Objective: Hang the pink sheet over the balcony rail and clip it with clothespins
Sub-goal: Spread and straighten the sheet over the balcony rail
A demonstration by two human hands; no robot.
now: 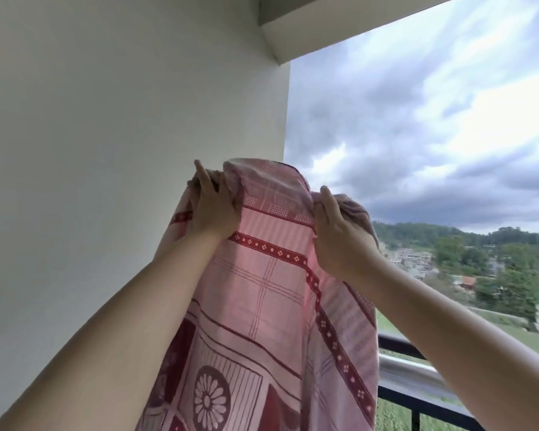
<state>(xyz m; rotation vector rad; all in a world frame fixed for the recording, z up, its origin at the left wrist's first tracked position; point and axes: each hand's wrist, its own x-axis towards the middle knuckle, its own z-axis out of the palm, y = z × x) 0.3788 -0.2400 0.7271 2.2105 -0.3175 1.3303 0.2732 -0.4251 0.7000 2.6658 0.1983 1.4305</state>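
Note:
The pink sheet (262,306), patterned with dark red bands and a flower motif, hangs raised in front of me at head height. My left hand (212,209) grips its bunched top edge on the left. My right hand (336,234) grips the bunched top edge on the right. The cloth drapes straight down between my forearms and out of the bottom of the view. The balcony rail (417,373), a silver bar with black bars above and below, shows low on the right, partly behind the sheet and my right forearm. No clothespins are in view.
A white wall (106,150) fills the left half, close behind the sheet. A white ceiling beam (324,23) crosses the top. Beyond the rail lie open sky, trees and distant houses.

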